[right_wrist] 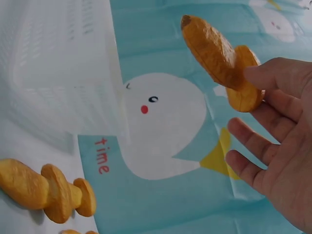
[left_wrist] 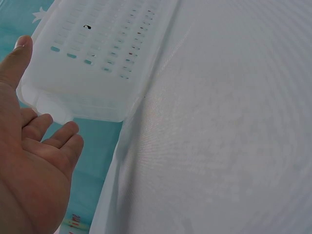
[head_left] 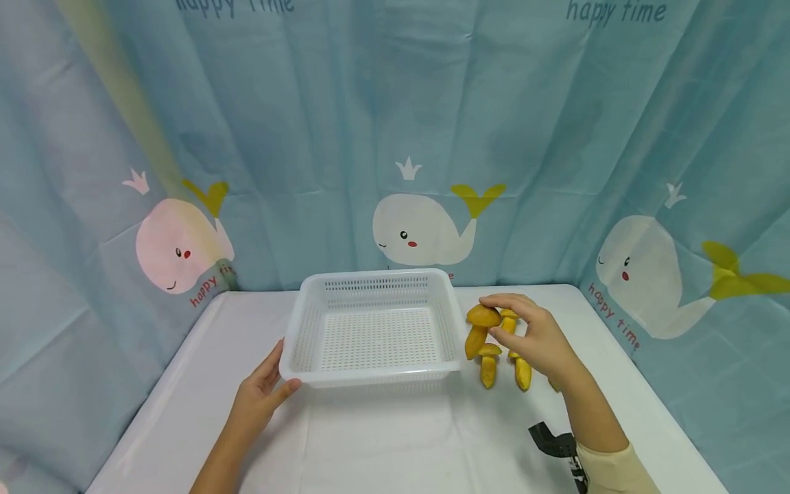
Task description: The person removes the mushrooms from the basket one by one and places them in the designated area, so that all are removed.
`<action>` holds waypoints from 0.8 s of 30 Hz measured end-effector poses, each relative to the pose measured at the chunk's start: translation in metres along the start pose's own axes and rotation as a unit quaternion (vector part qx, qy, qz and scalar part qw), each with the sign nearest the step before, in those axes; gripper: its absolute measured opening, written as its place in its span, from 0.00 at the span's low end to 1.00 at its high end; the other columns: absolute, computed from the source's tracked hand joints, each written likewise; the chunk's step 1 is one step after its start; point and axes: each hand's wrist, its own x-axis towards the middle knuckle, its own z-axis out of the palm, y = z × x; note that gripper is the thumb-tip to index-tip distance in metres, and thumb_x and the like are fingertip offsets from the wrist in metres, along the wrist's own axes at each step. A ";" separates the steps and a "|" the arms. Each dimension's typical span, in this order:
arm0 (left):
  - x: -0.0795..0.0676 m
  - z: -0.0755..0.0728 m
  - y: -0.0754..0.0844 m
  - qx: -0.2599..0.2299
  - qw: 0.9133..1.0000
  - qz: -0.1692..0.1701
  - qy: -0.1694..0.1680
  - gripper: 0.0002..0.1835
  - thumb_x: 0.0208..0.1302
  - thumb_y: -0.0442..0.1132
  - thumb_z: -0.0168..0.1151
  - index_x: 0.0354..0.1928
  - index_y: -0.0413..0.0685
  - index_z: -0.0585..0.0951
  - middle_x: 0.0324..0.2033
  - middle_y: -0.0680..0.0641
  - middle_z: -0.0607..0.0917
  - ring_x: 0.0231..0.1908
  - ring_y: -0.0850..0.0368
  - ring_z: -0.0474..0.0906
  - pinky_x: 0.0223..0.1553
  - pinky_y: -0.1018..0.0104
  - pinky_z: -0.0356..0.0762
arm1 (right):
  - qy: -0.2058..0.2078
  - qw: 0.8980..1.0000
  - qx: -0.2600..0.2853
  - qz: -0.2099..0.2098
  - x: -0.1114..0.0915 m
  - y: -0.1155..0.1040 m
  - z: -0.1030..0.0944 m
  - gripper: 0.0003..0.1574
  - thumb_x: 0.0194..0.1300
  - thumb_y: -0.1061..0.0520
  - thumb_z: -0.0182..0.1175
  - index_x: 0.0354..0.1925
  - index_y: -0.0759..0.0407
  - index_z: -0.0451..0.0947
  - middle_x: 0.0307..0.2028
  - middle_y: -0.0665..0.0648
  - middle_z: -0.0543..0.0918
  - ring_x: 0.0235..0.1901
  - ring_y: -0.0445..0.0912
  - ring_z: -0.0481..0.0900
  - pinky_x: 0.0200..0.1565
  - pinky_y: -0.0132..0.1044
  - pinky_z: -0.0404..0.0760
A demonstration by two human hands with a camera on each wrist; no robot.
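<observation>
A white plastic basket (head_left: 378,376) with slotted walls stands at the middle of the table. My left hand (head_left: 259,394) grips its near left corner, thumb at the front rim and fingers along the side; the left wrist view shows that corner of the basket (left_wrist: 92,92) between thumb and fingers. Just right of the basket, my right hand (head_left: 540,339) pinches a yellow-brown toy mushroom (head_left: 476,339) by its cap, stem hanging down. In the right wrist view the held mushroom (right_wrist: 212,53) is raised above the table, with thumb and index finger on the cap.
Several more yellow mushrooms lie on the white table right of the basket, one mushroom (head_left: 488,370) nearest it and another (head_left: 522,374) beside that. A black strap (head_left: 552,440) hangs by the right sleeve (head_left: 611,466). A blue whale-print curtain (head_left: 345,137) encloses the table's back and sides.
</observation>
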 end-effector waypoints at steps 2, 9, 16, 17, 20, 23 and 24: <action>0.000 0.000 0.000 0.001 1.000 0.001 0.000 0.46 0.67 0.37 0.70 0.81 0.60 0.56 0.80 0.50 0.56 0.71 0.79 0.56 0.62 0.86 0.63 | 0.004 1.000 -0.004 -0.002 0.000 0.002 -0.004 0.27 0.67 0.59 0.70 0.63 0.44 0.80 0.63 0.48 0.80 0.65 0.49 0.73 0.69 0.66 0.67; 0.000 0.000 0.000 -0.001 1.000 -0.002 -0.001 0.46 0.67 0.36 0.70 0.81 0.60 0.56 0.80 0.49 0.56 0.72 0.77 0.56 0.62 0.87 0.64 | 0.022 1.000 -0.015 0.005 0.001 0.012 -0.016 0.27 0.68 0.60 0.69 0.64 0.47 0.79 0.64 0.52 0.80 0.67 0.53 0.71 0.70 0.68 0.64; 0.001 -0.001 0.000 -0.011 1.000 0.005 -0.002 0.46 0.67 0.35 0.69 0.81 0.60 0.56 0.80 0.50 0.56 0.71 0.80 0.56 0.62 0.86 0.63 | 0.033 0.999 -0.026 0.020 0.001 0.022 -0.027 0.27 0.69 0.58 0.68 0.65 0.46 0.78 0.64 0.53 0.79 0.67 0.55 0.71 0.68 0.69 0.66; 0.001 -0.001 -0.001 -0.013 1.000 0.006 -0.003 0.46 0.67 0.34 0.69 0.81 0.60 0.56 0.80 0.50 0.56 0.71 0.80 0.56 0.62 0.86 0.63 | 0.034 0.999 -0.026 0.026 0.001 0.023 -0.028 0.27 0.69 0.57 0.68 0.65 0.46 0.78 0.64 0.53 0.79 0.67 0.55 0.71 0.68 0.68 0.67; 0.002 0.000 -0.003 -0.013 1.000 0.010 -0.004 0.46 0.68 0.34 0.69 0.81 0.60 0.56 0.80 0.49 0.55 0.71 0.80 0.55 0.62 0.86 0.64 | 0.038 0.998 -0.027 0.041 0.001 0.029 -0.032 0.27 0.70 0.55 0.68 0.65 0.46 0.78 0.64 0.53 0.79 0.67 0.56 0.70 0.67 0.68 0.67; 0.002 0.000 -0.003 -0.017 1.000 0.012 -0.007 0.46 0.68 0.34 0.68 0.81 0.59 0.55 0.80 0.49 0.55 0.71 0.81 0.55 0.62 0.86 0.64 | 0.044 0.997 -0.035 0.051 0.001 0.035 -0.035 0.26 0.70 0.54 0.67 0.65 0.46 0.78 0.64 0.52 0.79 0.66 0.55 0.70 0.67 0.65 0.68; 0.002 0.000 -0.003 -0.017 1.000 0.012 -0.008 0.46 0.68 0.34 0.68 0.81 0.59 0.55 0.80 0.49 0.55 0.71 0.81 0.55 0.62 0.86 0.64 | 0.045 0.997 -0.038 0.051 0.001 0.036 -0.037 0.26 0.71 0.54 0.67 0.65 0.46 0.78 0.64 0.53 0.79 0.65 0.56 0.70 0.66 0.65 0.69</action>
